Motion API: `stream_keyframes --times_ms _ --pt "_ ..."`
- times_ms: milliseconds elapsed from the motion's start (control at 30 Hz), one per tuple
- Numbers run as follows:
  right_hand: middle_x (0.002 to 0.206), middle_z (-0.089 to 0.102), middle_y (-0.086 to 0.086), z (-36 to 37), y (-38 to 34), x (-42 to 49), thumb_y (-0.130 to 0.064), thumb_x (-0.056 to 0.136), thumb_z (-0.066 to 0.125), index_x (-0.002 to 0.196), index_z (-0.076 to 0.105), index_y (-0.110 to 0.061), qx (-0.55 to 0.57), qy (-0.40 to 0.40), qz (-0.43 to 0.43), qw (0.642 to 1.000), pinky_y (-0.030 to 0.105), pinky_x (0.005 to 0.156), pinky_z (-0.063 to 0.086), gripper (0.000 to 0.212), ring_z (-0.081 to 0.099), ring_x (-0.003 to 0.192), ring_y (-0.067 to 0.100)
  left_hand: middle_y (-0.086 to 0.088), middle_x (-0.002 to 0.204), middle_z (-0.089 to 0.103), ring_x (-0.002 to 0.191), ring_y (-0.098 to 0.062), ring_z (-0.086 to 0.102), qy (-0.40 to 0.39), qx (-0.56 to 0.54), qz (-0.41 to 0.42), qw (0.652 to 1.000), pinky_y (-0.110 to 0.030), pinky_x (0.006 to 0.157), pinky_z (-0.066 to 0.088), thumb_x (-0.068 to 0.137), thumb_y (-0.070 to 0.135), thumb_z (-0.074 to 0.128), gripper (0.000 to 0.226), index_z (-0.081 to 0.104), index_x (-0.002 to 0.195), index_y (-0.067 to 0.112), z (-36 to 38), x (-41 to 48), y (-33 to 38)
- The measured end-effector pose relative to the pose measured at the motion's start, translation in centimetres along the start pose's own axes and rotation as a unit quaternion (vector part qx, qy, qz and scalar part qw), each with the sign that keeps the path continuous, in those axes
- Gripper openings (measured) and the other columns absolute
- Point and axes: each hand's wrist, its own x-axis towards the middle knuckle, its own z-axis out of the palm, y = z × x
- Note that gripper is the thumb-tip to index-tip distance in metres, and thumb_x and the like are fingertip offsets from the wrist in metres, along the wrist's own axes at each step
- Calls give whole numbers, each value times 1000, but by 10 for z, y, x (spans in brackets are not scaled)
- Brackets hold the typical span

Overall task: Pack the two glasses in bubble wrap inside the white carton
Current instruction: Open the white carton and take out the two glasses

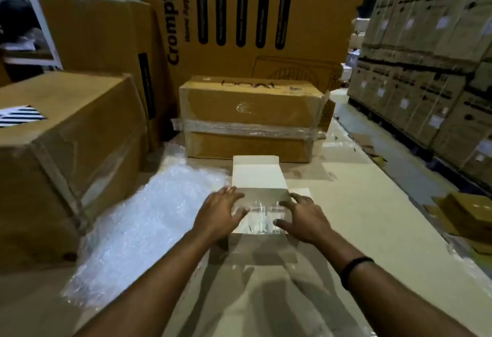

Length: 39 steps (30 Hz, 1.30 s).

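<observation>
The white carton (pixel 259 174) stands open on the floor in front of me, its lid flap raised at the far side. Inside it lies a bundle of bubble wrap with clear glass (pixel 259 216) showing through. My left hand (pixel 219 212) rests on the carton's left rim with fingers spread and its thumb on the bundle. My right hand (pixel 303 219) rests on the right rim, fingers spread, thumb toward the bundle. How many glasses are inside is hard to tell.
A big sheet of loose bubble wrap (pixel 143 224) lies on the floor to the left. Brown cartons (pixel 66 155) stand left, a taped brown box (pixel 250 112) just behind the white carton. Stacked boxes (pixel 426 70) line the right. A small flat brown box (pixel 468 211) lies at right.
</observation>
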Motion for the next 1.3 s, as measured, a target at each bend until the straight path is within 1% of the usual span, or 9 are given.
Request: stream_keyframes --times_ms 133,300,500,633,767,900,1067,1167,1300 --pt "151 37 6 19 8 1 -62 83 56 142 43 -32 2 -28 28 999 39 105 35 67 37 133 29 -1 156 35 147 -19 23 -106 53 -26 993 -37 119 14 98 53 42 52 47 143 27 34 -3 -6" --pt "137 45 9 16 11 19 -65 80 58 139 46 -33 -36 -15 19 999 41 99 38 68 42 123 30 2 141 54 133 -21 43 -58 115 -32 991 -37 107 27 96 53 48 48 54 136 27 36 14 -6" --pt "126 46 13 13 7 41 -67 78 61 132 49 -31 -54 -49 37 997 41 94 41 66 45 115 32 -12 149 44 136 -35 34 -123 280 -69 950 -50 107 22 87 76 34 76 35 148 29 46 41 22" --pt "127 45 11 10 5 49 -61 75 70 131 51 -34 -3 -81 74 994 41 96 41 64 43 118 30 -13 139 51 131 -34 34 -138 289 -112 941 -53 107 19 79 81 43 76 53 133 27 53 50 34" --pt "123 49 7 1 7 46 -47 76 76 118 56 -32 58 -90 94 990 38 91 37 49 43 118 29 -6 126 62 129 -32 41 -117 235 -138 955 -53 104 20 75 77 56 65 59 118 28 48 52 29" --pt "109 61 2 -2 10 36 -40 81 73 86 55 -32 124 -74 103 984 34 82 37 21 51 109 27 0 99 70 111 -25 56 -56 139 -130 980 -46 102 23 78 62 69 37 53 95 32 35 40 24" --pt "86 65 3 -15 11 19 -22 81 77 73 56 -24 286 -31 117 950 27 52 44 23 54 63 17 -5 95 71 90 -22 64 45 -135 -93 985 -30 75 51 73 26 85 31 59 90 25 26 20 15" --pt "79 67 -2 -43 17 5 -16 79 79 72 60 -20 363 31 107 925 27 56 48 21 62 68 13 -2 94 71 94 -16 65 80 -224 -55 970 -28 79 54 71 15 87 32 63 91 23 12 14 26" --pt "91 69 -3 -76 45 -14 -16 72 84 76 64 -15 381 138 100 909 19 71 47 20 65 88 9 1 93 70 94 -12 66 93 -286 -6 954 -18 75 54 68 9 87 37 64 91 24 8 16 60"
